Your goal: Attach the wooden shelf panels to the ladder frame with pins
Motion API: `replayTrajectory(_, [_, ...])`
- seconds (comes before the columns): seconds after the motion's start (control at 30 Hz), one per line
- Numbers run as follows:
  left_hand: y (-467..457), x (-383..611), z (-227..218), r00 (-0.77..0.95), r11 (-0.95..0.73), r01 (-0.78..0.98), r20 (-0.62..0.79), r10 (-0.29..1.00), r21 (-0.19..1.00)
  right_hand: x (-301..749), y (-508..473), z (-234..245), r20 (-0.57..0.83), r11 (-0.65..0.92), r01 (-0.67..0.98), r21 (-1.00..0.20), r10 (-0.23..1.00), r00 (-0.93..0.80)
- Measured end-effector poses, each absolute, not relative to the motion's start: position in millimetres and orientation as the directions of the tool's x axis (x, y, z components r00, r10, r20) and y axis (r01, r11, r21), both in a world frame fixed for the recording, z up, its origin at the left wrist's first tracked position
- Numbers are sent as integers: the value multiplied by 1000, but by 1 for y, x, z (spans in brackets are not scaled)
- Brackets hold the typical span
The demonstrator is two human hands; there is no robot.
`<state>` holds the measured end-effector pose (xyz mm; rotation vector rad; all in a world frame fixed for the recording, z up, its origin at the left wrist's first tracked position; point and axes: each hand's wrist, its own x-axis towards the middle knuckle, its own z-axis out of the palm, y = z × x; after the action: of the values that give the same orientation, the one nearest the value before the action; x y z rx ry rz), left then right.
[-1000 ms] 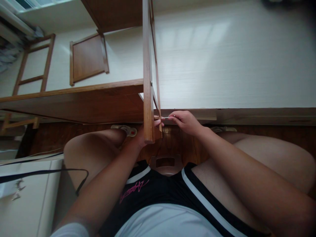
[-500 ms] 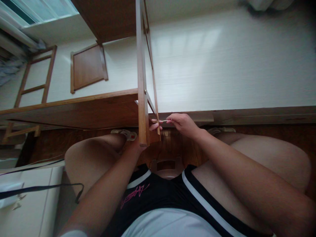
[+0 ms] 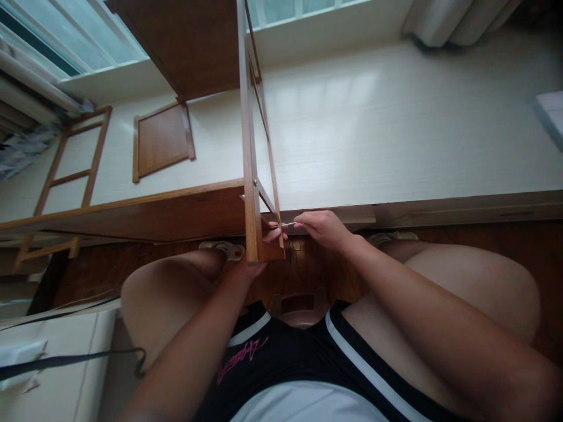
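A wooden furniture frame [image 3: 250, 146] stands before me, joined to a long wooden panel [image 3: 176, 205] running left. My left hand [image 3: 271, 234] reaches behind the frame's near post; its fingers close around the lower end of the thin far rail, and the post hides part of the hand. On the other side, my right hand [image 3: 323, 227] pinches a thin metal rod-like tool [image 3: 288, 223]. The rod points left, its tip meeting the rail beside my left fingers. Its exact kind is too small to tell.
Behind lies a pale raised platform [image 3: 343, 135], carrying a small wooden panel [image 3: 162, 140] and a ladder-like wooden frame [image 3: 73, 164]. A dark board [image 3: 197, 47] rises at the top. Left of my knee is a white cabinet [image 3: 57, 375] with a black strap [image 3: 74, 358]. A stool [image 3: 299, 302] shows between my legs.
The view has tilted up a little, showing more window and curtain. My right hand still grips the rod at the rail, and its fingers have shifted slightly. The left hand stays at the frame.
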<state>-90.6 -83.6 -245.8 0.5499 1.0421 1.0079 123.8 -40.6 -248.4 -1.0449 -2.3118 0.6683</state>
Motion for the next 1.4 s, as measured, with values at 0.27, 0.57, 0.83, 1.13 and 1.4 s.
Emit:
replayTrajectory(0.27, [-83,-90,-246,126,458,-418,-449,885,785,120,-41,-246,132,442,480,-758,824,-551])
replayTrajectory(0.57, [-85,-88,-237,127,478,-437,-473,872,762,123,-39,-241,136,485,566,-667,826,-548])
replayTrajectory(0.83, [-87,-88,-235,286,555,-531,-480,829,640,122,-41,-234,140,394,506,-767,872,-468])
replayTrajectory(1.13, [-87,-85,-229,432,615,-605,-440,787,506,110,-41,-221,134,287,354,-890,907,-400])
replayTrajectory(1.4, [-88,-90,-231,385,627,-588,-506,772,511,95,-46,-144,104,71,-131,-989,958,-268])
